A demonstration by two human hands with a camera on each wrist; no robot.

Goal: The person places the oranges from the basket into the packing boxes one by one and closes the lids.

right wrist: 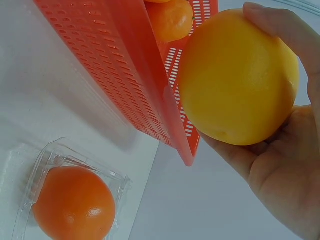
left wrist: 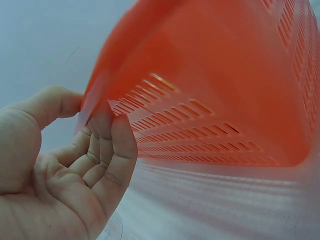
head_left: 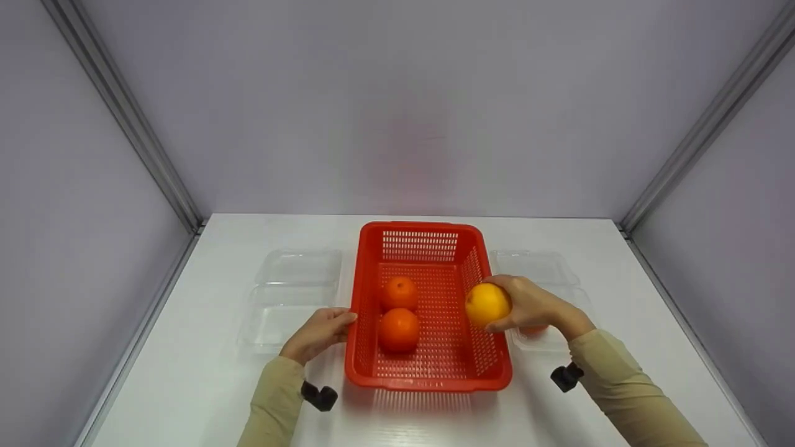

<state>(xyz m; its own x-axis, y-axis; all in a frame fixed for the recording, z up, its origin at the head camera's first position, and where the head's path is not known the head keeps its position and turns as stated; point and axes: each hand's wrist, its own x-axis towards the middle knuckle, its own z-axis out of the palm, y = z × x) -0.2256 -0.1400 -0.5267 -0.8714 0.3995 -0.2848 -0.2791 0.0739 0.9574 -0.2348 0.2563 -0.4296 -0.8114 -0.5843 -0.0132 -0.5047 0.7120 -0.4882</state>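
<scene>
A red plastic basket [head_left: 435,366] with slotted walls stands mid-table. Inside it, along the left side, lie two oranges, a rear orange [head_left: 399,293] and a front orange [head_left: 399,330]. My left hand [head_left: 320,334] pinches the basket's left rim; in the left wrist view the thumb is outside the rim and the fingers curl beneath it. My right hand [head_left: 528,304] grips a yellow-orange fruit [head_left: 487,305], perhaps an orange, over the basket's right rim. In the right wrist view, thumb and fingers wrap this fruit [right wrist: 239,77]. Another orange [right wrist: 75,204] sits in a clear container below, mostly hidden by my right hand in the head view.
An open clear plastic clamshell [head_left: 292,301] lies left of the basket. A second clear clamshell [head_left: 537,268] is on the right, partly under my right arm. Pale walls enclose the white table [head_left: 186,385] at the back and both sides.
</scene>
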